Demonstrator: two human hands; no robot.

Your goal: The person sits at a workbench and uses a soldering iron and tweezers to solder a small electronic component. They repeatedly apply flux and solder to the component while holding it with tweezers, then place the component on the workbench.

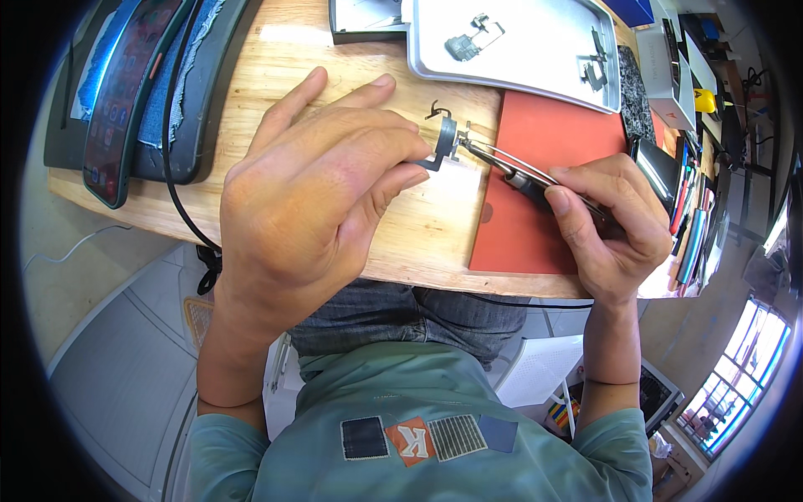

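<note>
My left hand pinches a small grey mechanical part between thumb and forefinger, with its other fingers spread. The part has a rounded body, and a thin dark hooked piece sticks up from its top. My right hand is closed around a pair of metal tweezers. The tweezers' tips meet a tiny metal piece at the right side of the grey part; whether they grip it, I cannot tell. Both hands are raised over the wooden table.
A white tray at the back holds several small grey parts. An orange-red folder lies under my right hand. On the left are a phone, dark flat devices and a black cable. Pens and a white box stand at right.
</note>
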